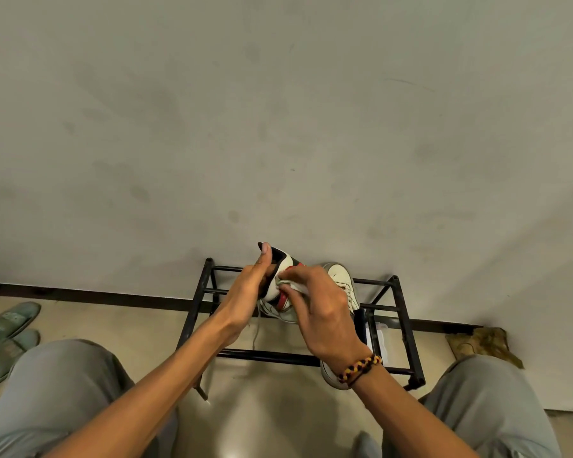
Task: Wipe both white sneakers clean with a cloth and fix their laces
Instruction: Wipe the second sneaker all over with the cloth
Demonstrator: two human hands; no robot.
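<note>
Head view, one frame. I read it left to right.

Far left of the hands: a pair of green slippers [9, 328] on the floor, well apart from the work.

Left hand [255, 285]: raised in front of the wall, thumb up, fingers [268, 256] curled round the held sneaker [283, 292]. The grip is at the shoe's dark collar. This shoe is white with a black collar and red panels; it looks high-cut. A loose lace [256, 328] hangs from it below the left hand.

Right hand [321, 312]: just beside the left, touching the same shoe. Its fingers pinch a bunched pale cloth [290, 285] and press it against the side of the shoe. A braided red, yellow and black bracelet [359, 366] sits on this wrist.

Behind and under the right hand: a second sneaker [343, 282], white, lying on the black metal shoe rack [196, 309]. Its toe points to the wall; its middle is hidden by the hand.

Far right: a crumpled tan item [483, 342] on the floor by the wall; I cannot tell what it is.
</note>
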